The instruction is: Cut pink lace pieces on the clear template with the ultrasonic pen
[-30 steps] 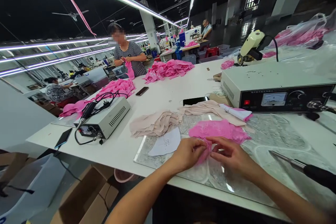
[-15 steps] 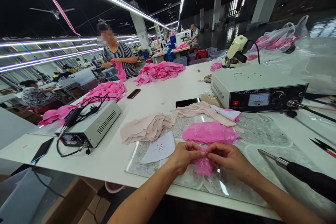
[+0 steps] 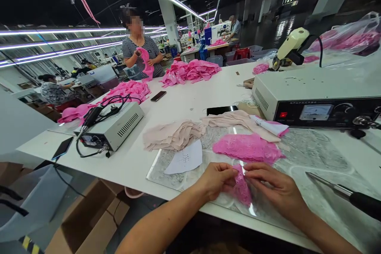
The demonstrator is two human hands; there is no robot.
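Note:
Both my hands hold a small pink lace piece (image 3: 241,188) over a glass plate (image 3: 297,190) at the table's near edge. My left hand (image 3: 216,180) pinches its left edge with closed fingers. My right hand (image 3: 275,188) pinches its right edge, fingers curled. A stack of pink lace pieces (image 3: 247,147) lies just beyond my hands. Beige fabric pieces (image 3: 174,135) and a white paper pattern (image 3: 186,159) lie to the left.
A black-handled metal tool (image 3: 348,196) rests at the right. A grey machine with a dial (image 3: 315,97) stands behind, a smaller machine (image 3: 111,127) at the left. A phone (image 3: 222,110) lies mid-table. A person in a striped shirt (image 3: 139,49) handles pink fabric across the table beside pink fabric piles (image 3: 190,72).
My hands have turned and shifted the small pink lace piece slightly toward me. The person opposite raised their pink fabric higher. The camera view has swung a little.

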